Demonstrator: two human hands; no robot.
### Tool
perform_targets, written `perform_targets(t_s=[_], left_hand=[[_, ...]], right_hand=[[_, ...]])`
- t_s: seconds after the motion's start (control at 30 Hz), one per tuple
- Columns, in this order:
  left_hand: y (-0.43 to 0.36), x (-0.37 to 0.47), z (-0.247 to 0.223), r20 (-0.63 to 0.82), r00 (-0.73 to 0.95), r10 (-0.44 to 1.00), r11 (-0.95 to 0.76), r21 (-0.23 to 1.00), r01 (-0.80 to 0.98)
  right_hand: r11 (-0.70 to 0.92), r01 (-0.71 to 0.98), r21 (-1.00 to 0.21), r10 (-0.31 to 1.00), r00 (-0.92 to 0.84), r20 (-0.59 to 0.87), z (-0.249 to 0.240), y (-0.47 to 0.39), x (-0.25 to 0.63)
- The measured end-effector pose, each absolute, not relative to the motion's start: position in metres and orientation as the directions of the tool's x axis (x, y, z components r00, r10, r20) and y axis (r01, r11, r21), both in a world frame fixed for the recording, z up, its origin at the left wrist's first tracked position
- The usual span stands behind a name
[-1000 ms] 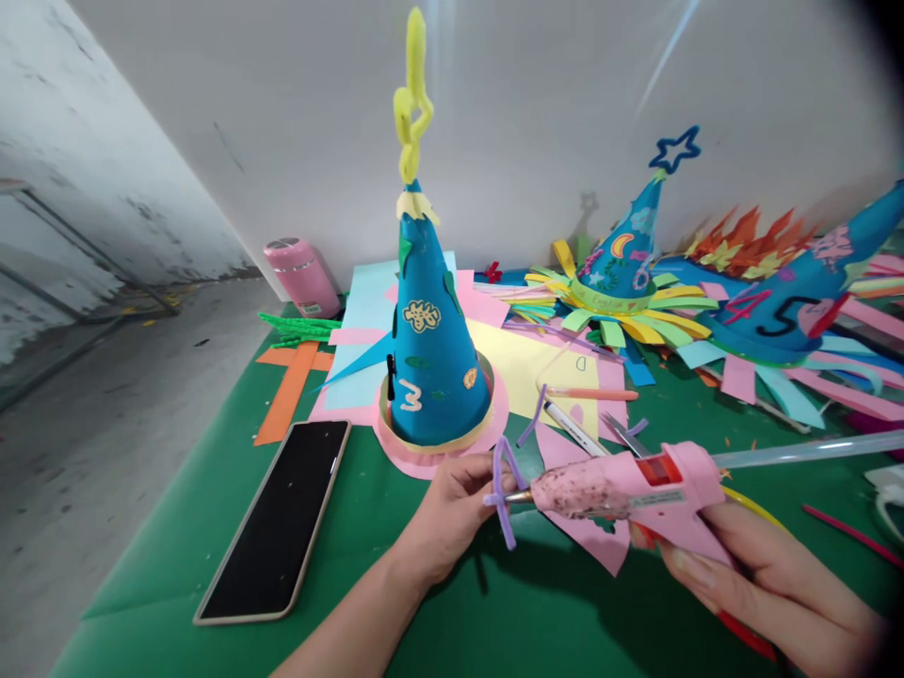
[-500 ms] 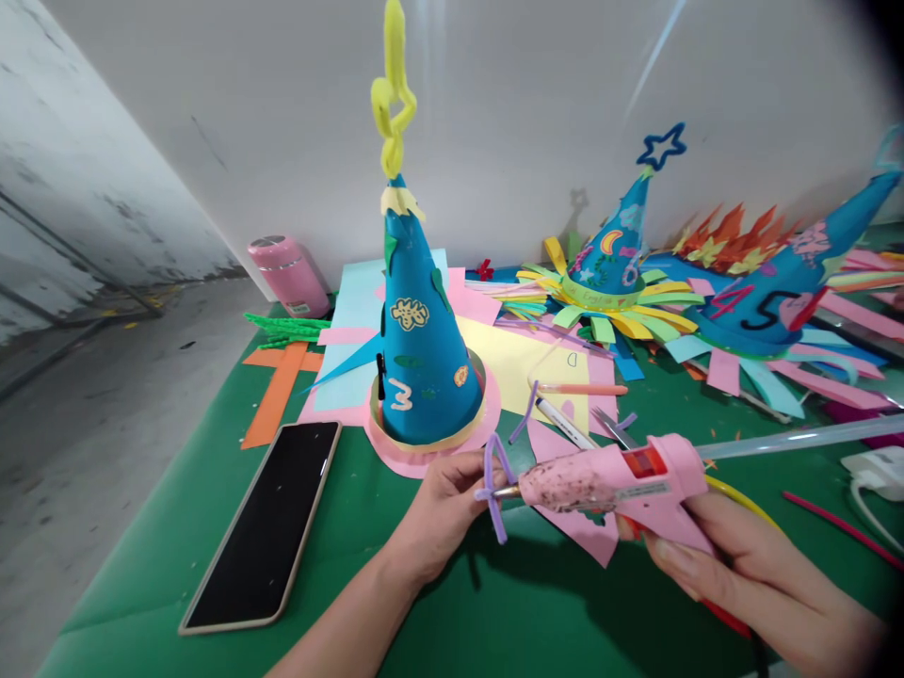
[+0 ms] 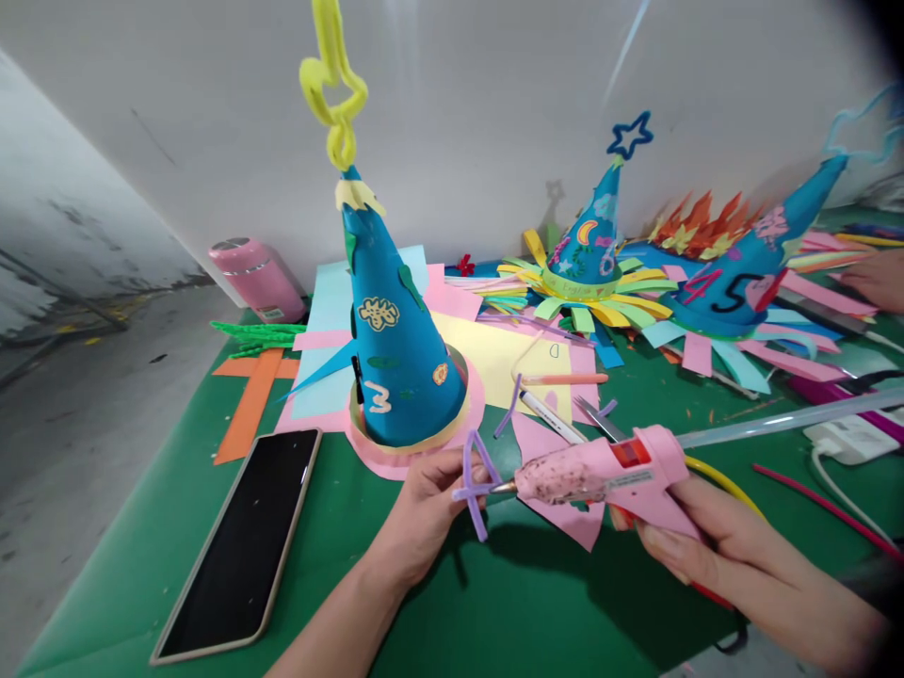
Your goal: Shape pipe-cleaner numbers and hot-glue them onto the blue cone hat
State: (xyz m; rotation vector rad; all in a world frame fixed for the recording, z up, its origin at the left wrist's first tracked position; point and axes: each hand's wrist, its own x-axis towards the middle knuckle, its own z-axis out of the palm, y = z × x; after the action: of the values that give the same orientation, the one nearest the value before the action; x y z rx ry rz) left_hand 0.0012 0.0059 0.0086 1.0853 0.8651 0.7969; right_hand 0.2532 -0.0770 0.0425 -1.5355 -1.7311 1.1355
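Standing on the green surface point(image 3: 523, 626), just beyond the working spot, a tall blue cone hat point(image 3: 406, 363) with a pink brim limits the room behind the left hand point(image 3: 424, 518). A dark-screened phone point(image 3: 244, 546) lies left of that hand; farther back are orange strips point(image 3: 250, 405), green fuzzy stems point(image 3: 258, 339) and a pink bottle point(image 3: 258, 280). A white marker point(image 3: 555, 414) and an orange pen point(image 3: 565, 379) lie behind the glue gun point(image 3: 607, 476), and a cut pink sheet point(image 3: 565, 523) lies partly below it. Two more decorated hats fill the back right, near another person's hand point(image 3: 876, 281) at the edge.

The left hand pinches a purple A-shaped stem point(image 3: 476, 513) between thumb and fingers, low in front of the tall hat. The right hand point(image 3: 734, 556) is wrapped around the gun's handle, its nozzle at the stem's crossbar; whether they touch is unclear.
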Motion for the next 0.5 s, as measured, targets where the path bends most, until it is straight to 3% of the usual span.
perform_targets(t_s=[0.33,0.5], left_hand=[[0.0053,0.0024,0.0113,-0.198,0.435,0.878,0.277,0.953,-0.126],[0.0057,0.0027,0.0108,-0.195,0.434,0.880,0.276,0.952,-0.131]], right_hand=[[-0.100,0.488,-0.867,0.963,-0.173,-0.209,0.0387,-0.0787,0.2575],[-0.075,0.468,-0.880,0.985,-0.101,-0.138,0.0379,-0.0805,0.2575]])
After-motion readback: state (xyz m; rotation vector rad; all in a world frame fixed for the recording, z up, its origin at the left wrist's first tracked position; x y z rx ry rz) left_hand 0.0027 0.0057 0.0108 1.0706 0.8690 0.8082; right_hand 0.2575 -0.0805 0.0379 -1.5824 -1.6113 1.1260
